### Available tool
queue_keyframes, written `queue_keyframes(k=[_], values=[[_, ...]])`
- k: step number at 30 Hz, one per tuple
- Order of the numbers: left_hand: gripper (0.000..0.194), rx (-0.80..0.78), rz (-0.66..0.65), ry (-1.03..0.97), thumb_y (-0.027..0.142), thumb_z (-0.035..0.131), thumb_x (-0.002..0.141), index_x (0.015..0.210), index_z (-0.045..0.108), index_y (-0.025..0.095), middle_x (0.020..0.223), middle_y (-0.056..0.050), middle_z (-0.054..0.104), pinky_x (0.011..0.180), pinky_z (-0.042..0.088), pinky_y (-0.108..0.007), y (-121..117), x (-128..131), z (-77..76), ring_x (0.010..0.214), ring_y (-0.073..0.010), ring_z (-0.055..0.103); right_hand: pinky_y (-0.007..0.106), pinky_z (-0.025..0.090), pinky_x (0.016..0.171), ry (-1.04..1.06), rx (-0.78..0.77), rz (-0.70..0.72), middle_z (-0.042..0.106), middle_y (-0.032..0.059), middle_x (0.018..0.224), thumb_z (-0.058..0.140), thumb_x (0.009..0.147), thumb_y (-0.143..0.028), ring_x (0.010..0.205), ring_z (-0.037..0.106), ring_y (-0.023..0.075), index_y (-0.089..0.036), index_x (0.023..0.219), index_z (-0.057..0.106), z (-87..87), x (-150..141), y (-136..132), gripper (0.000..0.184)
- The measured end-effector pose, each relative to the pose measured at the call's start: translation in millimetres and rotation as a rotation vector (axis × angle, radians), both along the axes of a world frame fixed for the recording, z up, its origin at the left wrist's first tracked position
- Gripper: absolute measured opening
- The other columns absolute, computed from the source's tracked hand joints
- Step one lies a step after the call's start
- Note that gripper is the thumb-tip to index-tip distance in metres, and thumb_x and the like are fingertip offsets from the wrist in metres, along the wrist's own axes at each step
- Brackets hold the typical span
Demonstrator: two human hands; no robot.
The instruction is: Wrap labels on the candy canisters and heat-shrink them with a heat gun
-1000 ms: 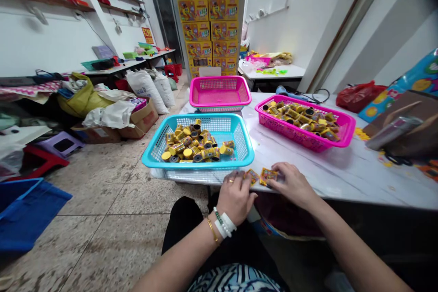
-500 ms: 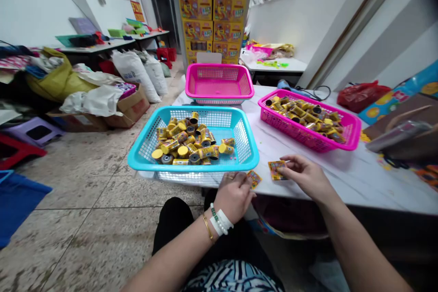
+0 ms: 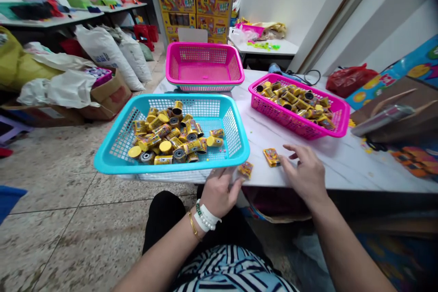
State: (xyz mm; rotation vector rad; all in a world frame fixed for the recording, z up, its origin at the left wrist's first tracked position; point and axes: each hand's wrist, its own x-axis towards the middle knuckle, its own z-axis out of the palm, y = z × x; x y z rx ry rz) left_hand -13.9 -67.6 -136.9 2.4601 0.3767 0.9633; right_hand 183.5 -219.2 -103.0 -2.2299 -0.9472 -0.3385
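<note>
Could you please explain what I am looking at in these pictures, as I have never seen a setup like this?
There is no robot here: you see a person's own bare hands. All the pictures come from one camera worn on the head, looking forward and down.

On the white table stand a blue basket and a pink basket, both holding small yellow cylinders, with another pink basket behind.

Near the table's front edge lie two small printed pieces. The left hand is at the left piece, which is blurred, so its grip is unclear. The right hand is open, its thumb at the edge of the right piece; whether they touch is hard to tell.
</note>
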Motion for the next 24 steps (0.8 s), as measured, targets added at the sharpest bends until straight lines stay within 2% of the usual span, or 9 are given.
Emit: queue_keyframes(k=[3,6,8,10,13,15,18,21,24], values=[[0.025,0.068,0.05,0.03,0.026,0.056,0.095,0.115,0.067,0.015,0.103,-0.012,0.073,0.086,0.058,-0.041,-1,3,-2.4,0.096,-0.0253,0.068,0.037,0.052,0.079,-0.009,-0.032,0.177,0.068,0.0089,0.098,0.059,0.092,-0.038,0.084,0.063,0.0219,-0.021,0.109,0.068,-8.5,-36,8,0.026],[0.02,0.107,0.047,0.006,0.023,0.056,0.094,0.107,0.068,0.015,0.102,-0.013,0.073,0.085,0.058,-0.041,-1,5,-7.0,0.093,-0.0244,0.069,0.042,0.051,0.086,-0.07,-0.076,0.215,0.065,0.0118,0.103,0.061,0.092,-0.035,0.097,0.06,0.0272,-0.02,0.11,0.068,-22.6,-63,24,0.025],[0.018,0.105,0.026,-0.016,0.021,0.057,0.093,0.107,0.068,0.015,0.103,-0.012,0.073,0.085,0.058,-0.04,0,4,-8.5,0.093,-0.0234,0.069,0.041,0.049,0.085,-0.095,-0.081,0.194,0.064,0.0104,0.096,0.059,0.093,-0.029,0.094,0.058,0.0267,-0.021,0.1,0.069,-30.3,-72,35,0.014],[0.018,0.107,0.014,-0.036,0.021,0.059,0.092,0.107,0.067,0.015,0.103,-0.012,0.073,0.086,0.058,-0.04,2,3,-8.1,0.094,-0.0235,0.069,0.039,0.048,0.08,-0.073,-0.053,0.195,0.062,0.0073,0.086,0.056,0.094,-0.022,0.087,0.057,0.0243,-0.022,0.087,0.066,-32.9,-76,43,0.013],[0.019,0.11,0.014,-0.051,0.023,0.06,0.092,0.108,0.066,0.016,0.104,-0.012,0.073,0.086,0.058,-0.041,4,2,-6.0,0.095,-0.0242,0.069,0.036,0.049,0.076,-0.004,0.058,0.249,0.06,0.005,0.081,0.055,0.093,-0.017,0.082,0.058,0.0214,-0.022,0.081,0.063,-24.8,-74,43,0.015],[0.02,0.11,0.023,-0.049,0.024,0.06,0.092,0.109,0.066,0.016,0.103,-0.011,0.074,0.086,0.059,-0.041,4,2,-5.3,0.095,-0.0243,0.069,0.036,0.051,0.08,-0.025,0.153,0.253,0.063,0.0056,0.086,0.057,0.092,-0.018,0.086,0.06,0.0206,-0.022,0.086,0.065,-12.7,-65,34,0.011],[0.019,0.115,0.033,-0.052,0.025,0.061,0.091,0.107,0.067,0.016,0.101,-0.011,0.074,0.085,0.059,-0.04,4,3,-7.0,0.094,-0.0245,0.07,0.037,0.051,0.084,-0.149,0.196,0.138,0.066,0.0072,0.093,0.06,0.092,-0.026,0.091,0.062,0.0214,-0.023,0.091,0.069,7.5,-34,14,0.009],[0.018,0.127,0.034,-0.066,0.025,0.062,0.091,0.105,0.067,0.015,0.101,-0.012,0.074,0.086,0.059,-0.041,3,3,-10.2,0.093,-0.0247,0.07,0.032,0.05,0.07,-0.033,0.056,0.17,0.069,0.0059,0.087,0.062,0.089,-0.031,0.079,0.062,0.019,-0.022,0.087,0.072,18.2,9,1,0.014],[0.017,0.134,0.037,-0.063,0.025,0.062,0.091,0.104,0.067,0.016,0.102,-0.012,0.073,0.086,0.059,-0.042,3,4,-12.0,0.093,-0.0249,0.07,0.03,0.05,0.068,0.225,-0.085,0.27,0.07,0.004,0.084,0.069,0.081,-0.033,0.072,0.061,0.0163,-0.02,0.089,0.075,13.9,42,1,0.016]])
